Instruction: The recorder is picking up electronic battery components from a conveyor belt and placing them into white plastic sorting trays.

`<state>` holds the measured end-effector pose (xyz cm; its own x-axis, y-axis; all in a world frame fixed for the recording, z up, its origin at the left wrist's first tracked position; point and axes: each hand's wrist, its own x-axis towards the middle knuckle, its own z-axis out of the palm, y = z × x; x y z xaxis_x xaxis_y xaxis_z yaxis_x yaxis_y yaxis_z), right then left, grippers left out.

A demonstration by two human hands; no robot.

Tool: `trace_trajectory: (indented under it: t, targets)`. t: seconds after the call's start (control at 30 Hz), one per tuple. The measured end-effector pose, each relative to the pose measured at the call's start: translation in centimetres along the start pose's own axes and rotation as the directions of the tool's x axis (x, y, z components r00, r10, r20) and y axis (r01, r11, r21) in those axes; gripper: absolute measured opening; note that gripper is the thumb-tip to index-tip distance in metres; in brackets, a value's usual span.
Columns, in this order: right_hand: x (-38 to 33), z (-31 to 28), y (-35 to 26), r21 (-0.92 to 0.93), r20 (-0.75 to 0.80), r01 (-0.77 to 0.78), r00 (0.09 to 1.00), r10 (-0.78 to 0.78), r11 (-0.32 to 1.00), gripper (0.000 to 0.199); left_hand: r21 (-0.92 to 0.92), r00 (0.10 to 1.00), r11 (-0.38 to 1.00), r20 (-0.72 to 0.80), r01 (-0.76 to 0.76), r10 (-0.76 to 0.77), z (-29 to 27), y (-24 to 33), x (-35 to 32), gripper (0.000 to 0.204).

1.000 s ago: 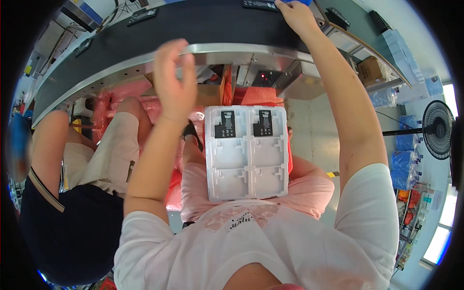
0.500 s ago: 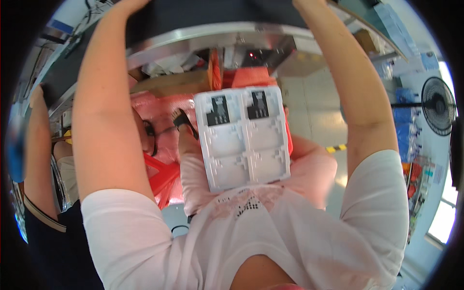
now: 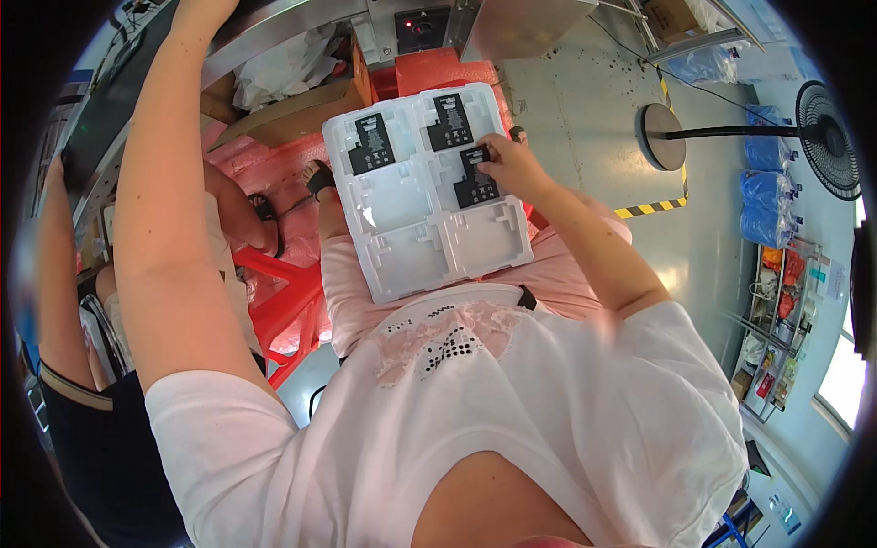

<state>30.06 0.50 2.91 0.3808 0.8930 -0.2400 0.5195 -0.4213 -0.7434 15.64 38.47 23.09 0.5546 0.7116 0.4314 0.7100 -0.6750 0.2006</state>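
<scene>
A white moulded tray (image 3: 402, 260) with several compartments lies on my lap. Two flat black parts sit in its far compartments, one on the left (image 3: 372, 144) and one on the right (image 3: 450, 121). My right hand (image 3: 510, 163) pinches a third flat black part (image 3: 475, 179) and presses it into the middle right compartment. The near compartments hold nothing. My left arm stretches up to the dark conveyor belt (image 3: 110, 100) at the top left. My left hand (image 3: 197, 11) is cut by the picture's top edge, so its fingers are hidden.
A person in dark shorts (image 3: 100, 447) sits close on my left. A red stool frame (image 3: 283, 292) and a cardboard box (image 3: 301, 100) lie below the belt. On the right stand a floor fan (image 3: 827, 128), yellow-black floor tape (image 3: 650, 208) and shelves (image 3: 776, 310).
My right hand came down from the belt with a black part and set it into the tray. My left arm went up to the belt. The tray now shows three black parts.
</scene>
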Motion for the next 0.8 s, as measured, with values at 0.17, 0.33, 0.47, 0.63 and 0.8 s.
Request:
trace_trajectory:
  t: [0.17, 0.33, 0.47, 0.63, 0.8]
  targets:
    - [-2.7, 2.0, -4.1, -0.538, -0.154, 0.184, 0.938, -0.311, 0.823, 0.06, -0.144, 0.992, 0.981, -0.002, 0.128, -0.13, -3.7, 0.1, -5.9, 0.052]
    - [-6.6, 5.1, 0.9, -0.663, -0.121, 0.257, 0.89, -0.44, 0.703, 0.056, -0.609, 0.895, 0.66, 0.363, 0.44, -0.26, -3.6, 3.2, -16.9, 0.062]
    - [-7.2, 6.0, -0.2, -0.705, -0.132, 0.218, 0.894, -0.428, 0.675, 0.05, -0.57, 0.768, 0.531, 0.566, 0.627, -0.299, 1.3, 3.6, -27.0, 0.049]
    - [-6.9, 6.1, -0.7, -0.687, -0.144, 0.193, 0.909, -0.391, 0.701, 0.048, -0.379, 0.775, 0.686, 0.429, 0.621, -0.465, 8.3, 5.4, -34.0, 0.04]
    - [-7.5, 6.2, 0.6, -0.672, -0.122, 0.245, 0.894, -0.431, 0.699, 0.052, -0.366, 0.838, 0.757, 0.312, 0.541, -0.448, 10.5, 7.1, -36.4, 0.039]
